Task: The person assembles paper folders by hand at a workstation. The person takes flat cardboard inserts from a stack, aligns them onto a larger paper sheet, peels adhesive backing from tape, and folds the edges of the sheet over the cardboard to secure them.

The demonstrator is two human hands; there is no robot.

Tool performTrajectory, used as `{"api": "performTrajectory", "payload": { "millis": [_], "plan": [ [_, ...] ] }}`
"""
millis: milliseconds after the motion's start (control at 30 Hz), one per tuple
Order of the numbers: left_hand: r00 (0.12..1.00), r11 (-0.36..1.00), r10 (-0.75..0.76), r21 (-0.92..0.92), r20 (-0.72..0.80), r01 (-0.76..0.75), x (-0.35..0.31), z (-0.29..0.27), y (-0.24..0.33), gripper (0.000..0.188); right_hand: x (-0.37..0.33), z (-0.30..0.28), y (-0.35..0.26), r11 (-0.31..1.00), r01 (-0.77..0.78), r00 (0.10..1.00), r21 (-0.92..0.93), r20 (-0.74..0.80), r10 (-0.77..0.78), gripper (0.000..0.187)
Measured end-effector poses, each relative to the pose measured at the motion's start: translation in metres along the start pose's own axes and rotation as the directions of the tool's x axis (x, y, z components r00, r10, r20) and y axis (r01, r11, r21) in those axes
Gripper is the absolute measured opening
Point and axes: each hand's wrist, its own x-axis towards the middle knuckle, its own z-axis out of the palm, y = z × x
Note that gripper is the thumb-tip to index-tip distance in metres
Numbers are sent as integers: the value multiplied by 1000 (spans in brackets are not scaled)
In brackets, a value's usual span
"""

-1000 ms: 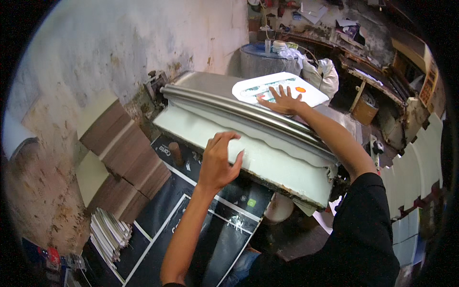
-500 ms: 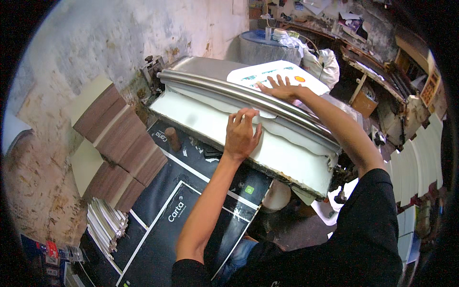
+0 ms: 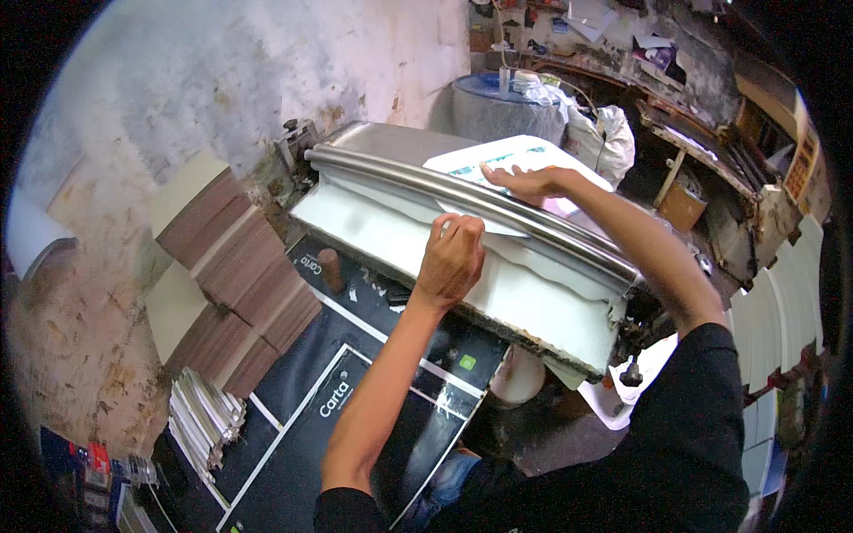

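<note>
A steel-rollered gluing machine (image 3: 373, 164) with a white, glue-like trough (image 3: 355, 226) stands in front of me. A white printed sheet (image 3: 462, 160) lies over its top, and its near edge shows below the roller. My left hand (image 3: 451, 262) is closed at that near edge, fingers curled and seeming to pinch it; the fingertips are partly hidden. On the far side of the roller, my right hand (image 3: 531, 182) rests on the sheet, palm down and fingers stretched out.
Stacks of brown-edged boards (image 3: 235, 266) and a bundle of white strips (image 3: 204, 417) lie left on the black table covering (image 3: 302, 453). A wooden peg (image 3: 330, 269) stands near the trough. Behind are a blue-topped drum (image 3: 484, 102) and a white sack (image 3: 604, 142).
The sheet has come further under the roller toward me, showing more of its near edge. My left fingers have closed there. My right hand remains on the sheet, flatter and nearer the roller.
</note>
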Motion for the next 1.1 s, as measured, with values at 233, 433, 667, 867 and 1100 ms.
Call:
{"api": "performTrajectory", "payload": {
  "millis": [233, 433, 667, 867, 1100],
  "plan": [
    [998, 998, 24, -56, -52, -27, -7, -100, 20, 47, -92, -1, -51, 934, 326, 940, 147, -156, -304, 94],
    [986, 996, 54, -54, -158, -63, -2, -170, 48, 47, -242, 61, -80, 756, 370, 706, -540, -365, -607, 83],
    [943, 998, 39, 57, -331, -22, 1, -268, 68, 54, -221, 114, -22, 860, 358, 499, -363, -704, -505, 41],
    [806, 864, -479, -24, -349, 503, -7, -380, 119, 62, -208, 60, -84, 783, 607, 464, -137, -739, -489, 57],
    [14, 20, -1000, -245, -27, 969, -123, -460, 156, 48, -96, 124, -238, 708, 706, 707, 11, 37, -706, 55]
  ]
}}
